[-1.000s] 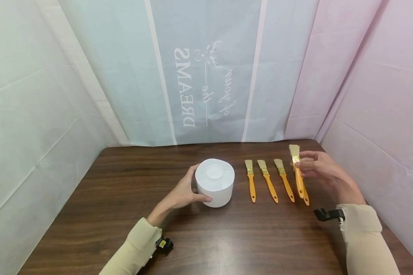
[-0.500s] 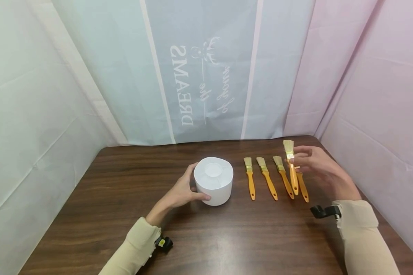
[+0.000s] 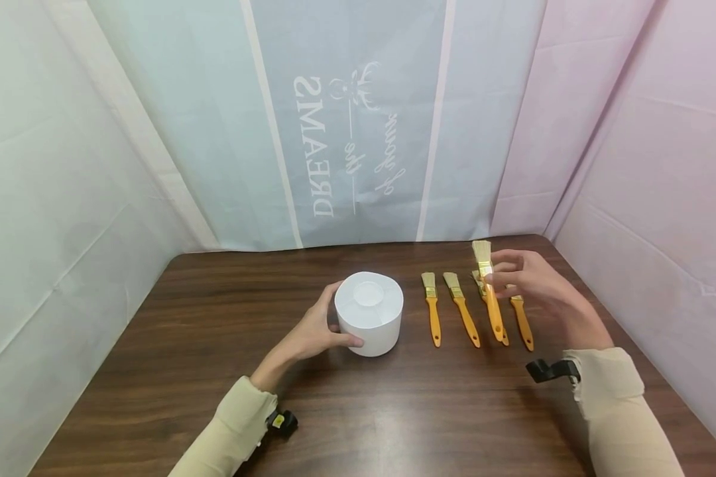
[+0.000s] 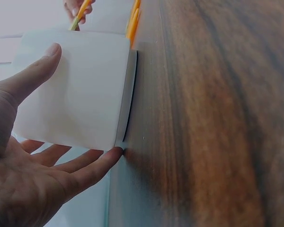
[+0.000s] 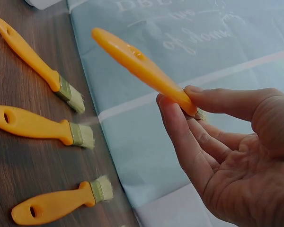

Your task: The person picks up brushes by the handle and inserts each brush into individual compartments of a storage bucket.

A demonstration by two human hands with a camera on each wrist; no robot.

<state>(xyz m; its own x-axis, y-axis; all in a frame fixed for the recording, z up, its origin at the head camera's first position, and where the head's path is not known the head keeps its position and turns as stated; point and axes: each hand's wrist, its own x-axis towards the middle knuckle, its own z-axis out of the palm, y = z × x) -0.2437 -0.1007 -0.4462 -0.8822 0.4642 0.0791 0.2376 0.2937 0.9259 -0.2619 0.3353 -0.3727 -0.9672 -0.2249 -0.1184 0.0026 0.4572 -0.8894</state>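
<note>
Orange-handled, the brush (image 3: 492, 311) pinched in the right hand (image 3: 528, 275) seems raised, while the left hand (image 3: 316, 334) grips a white container (image 3: 372, 324).

The head camera is looking forward and down from well back, taking in the wooden tabletop (image 3: 334, 411), the left hand (image 3: 315, 334), the right hand (image 3: 530, 275) and the lettered cloth backdrop (image 3: 358, 40). The left wrist camera (image 3: 283, 422) is sitting low and close to the white container (image 3: 372, 331), facing across the tabletop, which is standing on edge along its right side. The right wrist camera (image 3: 549, 371) is looking closely past the raised paintbrush (image 3: 492, 311) toward the backdrop. It is sharing the backdrop and loose paintbrushes (image 3: 433, 321) with the head view; the left wrist and head views are sharing the container and both hands.
</note>
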